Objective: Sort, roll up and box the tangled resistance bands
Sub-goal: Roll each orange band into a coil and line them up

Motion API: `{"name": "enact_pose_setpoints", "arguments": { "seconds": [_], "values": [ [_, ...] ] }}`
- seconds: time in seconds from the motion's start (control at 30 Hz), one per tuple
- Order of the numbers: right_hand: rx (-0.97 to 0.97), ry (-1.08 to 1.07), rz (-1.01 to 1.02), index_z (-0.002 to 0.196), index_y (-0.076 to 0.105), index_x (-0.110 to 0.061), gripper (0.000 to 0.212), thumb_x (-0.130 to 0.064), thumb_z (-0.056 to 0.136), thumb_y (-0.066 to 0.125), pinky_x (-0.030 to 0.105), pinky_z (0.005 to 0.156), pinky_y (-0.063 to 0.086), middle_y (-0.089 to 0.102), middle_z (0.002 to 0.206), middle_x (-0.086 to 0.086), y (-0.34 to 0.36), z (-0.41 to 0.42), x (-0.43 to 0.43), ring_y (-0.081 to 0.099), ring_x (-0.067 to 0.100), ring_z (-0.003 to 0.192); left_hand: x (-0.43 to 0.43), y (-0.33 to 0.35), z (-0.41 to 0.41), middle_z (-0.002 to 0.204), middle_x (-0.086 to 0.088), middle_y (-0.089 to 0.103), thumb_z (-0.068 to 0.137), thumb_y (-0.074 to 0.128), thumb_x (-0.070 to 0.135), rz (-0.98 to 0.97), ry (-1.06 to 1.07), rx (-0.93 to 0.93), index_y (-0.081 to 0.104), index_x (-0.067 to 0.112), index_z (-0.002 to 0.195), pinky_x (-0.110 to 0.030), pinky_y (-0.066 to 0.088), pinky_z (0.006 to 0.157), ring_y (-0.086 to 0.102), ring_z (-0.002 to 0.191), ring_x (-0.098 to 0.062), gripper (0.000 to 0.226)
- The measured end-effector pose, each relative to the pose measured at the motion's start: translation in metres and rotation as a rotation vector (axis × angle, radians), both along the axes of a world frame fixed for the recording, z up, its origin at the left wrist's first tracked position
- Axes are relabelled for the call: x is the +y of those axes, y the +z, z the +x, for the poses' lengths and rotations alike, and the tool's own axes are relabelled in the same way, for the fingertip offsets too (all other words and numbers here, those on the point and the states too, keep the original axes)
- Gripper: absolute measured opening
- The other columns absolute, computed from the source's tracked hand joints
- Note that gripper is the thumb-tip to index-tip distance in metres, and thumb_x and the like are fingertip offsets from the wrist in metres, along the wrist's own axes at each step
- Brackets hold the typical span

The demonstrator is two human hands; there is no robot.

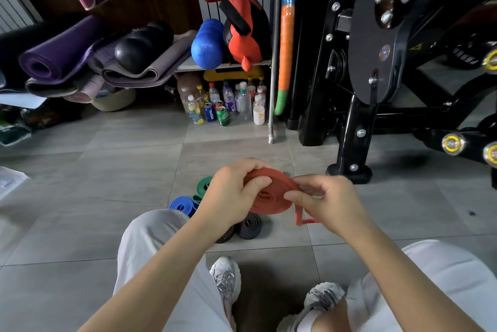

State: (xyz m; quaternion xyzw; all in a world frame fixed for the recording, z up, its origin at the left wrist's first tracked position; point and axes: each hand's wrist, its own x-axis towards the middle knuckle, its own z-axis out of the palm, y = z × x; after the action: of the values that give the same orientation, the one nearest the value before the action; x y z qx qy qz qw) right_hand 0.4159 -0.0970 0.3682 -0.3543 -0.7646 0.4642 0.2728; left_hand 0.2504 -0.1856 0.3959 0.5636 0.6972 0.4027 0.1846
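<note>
A red resistance band (pixel 271 197), wound into a flat coil, is held above the tiled floor between both hands. My left hand (pixel 231 194) grips the coil's left side, thumb on top. My right hand (pixel 326 201) pinches the coil's right edge, and a short loose tail of the band hangs below it. On the floor beneath lie a rolled green band (pixel 203 187), a rolled blue band (pixel 183 205) and a rolled dark grey band (pixel 250 225), with another dark roll partly hidden under my left wrist. No box is in view.
Drink bottles and cans (pixel 223 105) stand under a shelf straight ahead. Yoga mats (pixel 61 54) and foam rollers are stacked at the left. A black gym machine (pixel 376 68) stands at the right, its foot near the bands. My knees and shoes fill the bottom.
</note>
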Motion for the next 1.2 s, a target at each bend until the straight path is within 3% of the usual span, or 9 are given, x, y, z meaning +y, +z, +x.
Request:
{"name": "enact_pose_setpoints", "arguments": {
  "seconds": [0.1,0.23,0.37,0.43,0.6,0.83,1.03,1.13,1.2],
  "values": [
    [0.051,0.02,-0.073,0.088,0.072,-0.029,0.022,-0.021,0.069,0.079,0.012,0.073,0.053,0.072,0.08,-0.011,0.003,0.003,0.001,0.069,0.001,0.075,0.0,-0.002,-0.002,0.087,0.017,0.066,0.087,0.062,0.01,0.06,0.066,-0.162,0.061,0.037,0.087,-0.009,0.047,0.069,0.062,0.08,0.002,0.027],
    [0.093,-0.008,-0.108,0.085,0.07,-0.032,0.02,-0.018,0.072,0.078,0.023,0.079,0.055,0.074,0.084,-0.002,0.003,0.004,-0.001,0.07,0.012,0.083,0.001,-0.008,-0.004,0.088,0.005,0.071,0.087,0.062,0.008,0.115,0.142,-0.352,0.065,0.035,0.087,-0.028,0.055,0.076,0.068,0.085,-0.014,0.027],
    [0.087,-0.004,-0.069,0.082,0.07,-0.032,0.021,-0.013,0.075,0.076,0.022,0.075,0.056,0.074,0.079,-0.002,0.003,0.007,0.001,0.07,0.014,0.078,-0.001,-0.011,-0.001,0.08,0.007,0.072,0.087,0.062,0.005,0.076,0.107,-0.463,0.066,0.029,0.087,-0.02,0.053,0.068,0.068,0.077,-0.01,0.024],
    [0.04,0.014,-0.025,0.082,0.071,-0.033,0.022,-0.013,0.076,0.076,0.025,0.075,0.056,0.074,0.078,-0.003,0.004,0.008,0.004,0.069,0.013,0.075,-0.002,-0.009,-0.004,0.083,0.008,0.071,0.086,0.065,0.01,0.002,0.056,-0.365,0.064,0.028,0.089,-0.022,0.054,0.071,0.067,0.078,-0.009,0.018],
    [-0.104,0.092,0.113,0.081,0.07,-0.043,0.022,-0.022,0.077,0.076,0.03,0.078,0.055,0.072,0.077,-0.018,0.007,0.001,0.002,0.067,-0.001,0.073,0.003,0.006,0.0,0.091,0.027,0.057,0.082,0.067,0.03,-0.11,-0.086,0.259,0.062,0.033,0.105,-0.013,0.04,0.075,0.054,0.086,0.001,0.025],
    [-0.179,0.121,0.129,0.092,0.074,-0.034,0.017,-0.027,0.077,0.075,0.038,0.08,0.055,0.072,0.072,-0.011,0.004,-0.003,0.004,0.069,0.01,0.07,0.012,0.009,-0.003,0.113,0.013,0.063,0.086,0.06,0.037,-0.249,-0.222,0.435,0.061,0.031,0.115,-0.03,0.044,0.085,0.056,0.104,-0.011,0.029],
    [-0.146,0.161,0.126,0.088,0.074,-0.031,0.019,-0.026,0.071,0.08,0.011,0.073,0.05,0.063,0.064,-0.031,0.003,-0.005,0.015,0.064,-0.007,0.074,0.011,0.004,-0.003,0.079,0.021,0.063,0.085,0.065,0.022,-0.185,-0.11,0.148,0.069,0.03,0.092,-0.026,0.048,0.076,0.061,0.08,-0.005,0.011],
    [-0.137,0.135,0.047,0.085,0.073,-0.029,0.014,-0.025,0.073,0.079,0.028,0.079,0.054,0.073,0.075,-0.012,-0.007,-0.004,0.018,0.069,0.007,0.076,0.01,0.004,-0.012,0.079,0.017,0.067,0.085,0.067,0.017,-0.119,-0.037,-0.023,0.064,0.036,0.082,-0.023,0.052,0.074,0.064,0.076,-0.003,0.019],
    [-0.121,0.131,0.033,0.079,0.074,-0.009,0.02,-0.027,0.073,0.079,0.045,0.076,0.054,0.071,0.074,0.011,-0.016,-0.002,0.015,0.067,0.028,0.074,0.009,0.004,-0.015,0.08,0.015,0.068,0.086,0.066,0.013,-0.072,0.021,-0.145,0.064,0.036,0.082,-0.021,0.053,0.072,0.065,0.075,-0.003,0.023]
  ]
}}
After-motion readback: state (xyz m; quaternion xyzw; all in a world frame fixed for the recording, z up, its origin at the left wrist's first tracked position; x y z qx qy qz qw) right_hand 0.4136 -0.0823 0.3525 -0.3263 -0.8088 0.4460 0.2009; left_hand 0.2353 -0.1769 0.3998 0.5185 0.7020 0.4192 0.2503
